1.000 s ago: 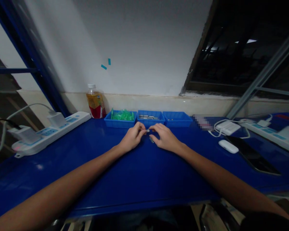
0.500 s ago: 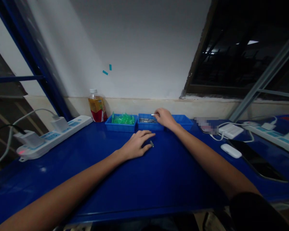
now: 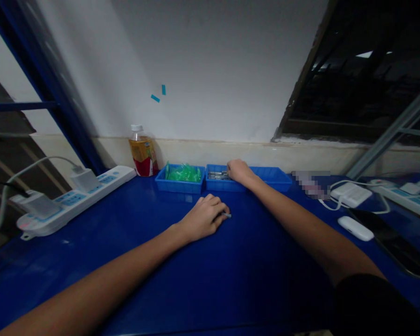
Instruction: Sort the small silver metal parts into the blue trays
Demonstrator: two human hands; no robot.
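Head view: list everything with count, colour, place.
Table: 1, blue, foreground
Trays: 3, blue, along wall
Plastic: uncounted, green, left tray
Metal pieces: several, silver, middle tray
Small piece: 1, silver, left hand
Bottle: 1, amber-red, beside trays
Power strips: 2, white, either side
Cables: several, mostly white, either side
Block: 1, white, right
Phone: 1, black, right
Case: 1, white, beside phone
Pixelated patch: 1, unclear, right
Tape strips: 2, teal, wall
Window: 1, dark, upper right
Frames: 2, blue left, grey right
Left hand: 1, bare, over table
Right hand: 1, bare, middle tray
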